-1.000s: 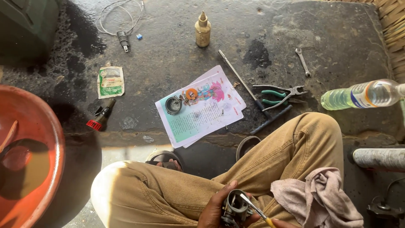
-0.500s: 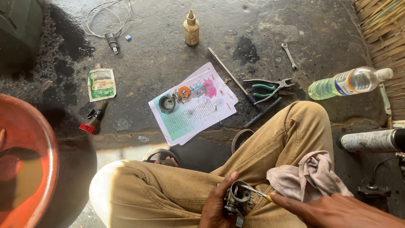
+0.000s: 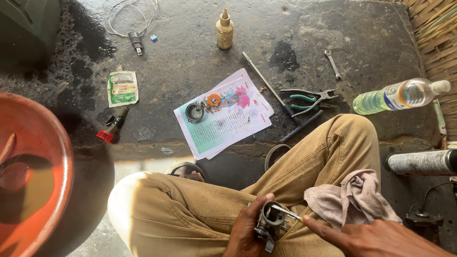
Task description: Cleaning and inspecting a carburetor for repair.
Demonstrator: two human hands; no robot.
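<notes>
I sit on the floor in tan trousers. My left hand grips a small grey metal engine part over my lap. My right hand comes in from the lower right and holds a thin yellow-handled tool whose tip rests on the part. A pinkish rag lies on my right thigh beside that hand. Ahead on the dark floor, printed paper sheets carry a round metal cup and a small orange piece.
Green-handled pliers, a long T-handle tool, a small spanner, a plastic bottle, an oil bottle, a sachet, a red-tipped tool, a wire. A red basin of liquid sits left. A spray can lies right.
The view has tilted down and my right hand has come further into view; the thin tool now points onto the metal part. My left hand keeps its hold.
</notes>
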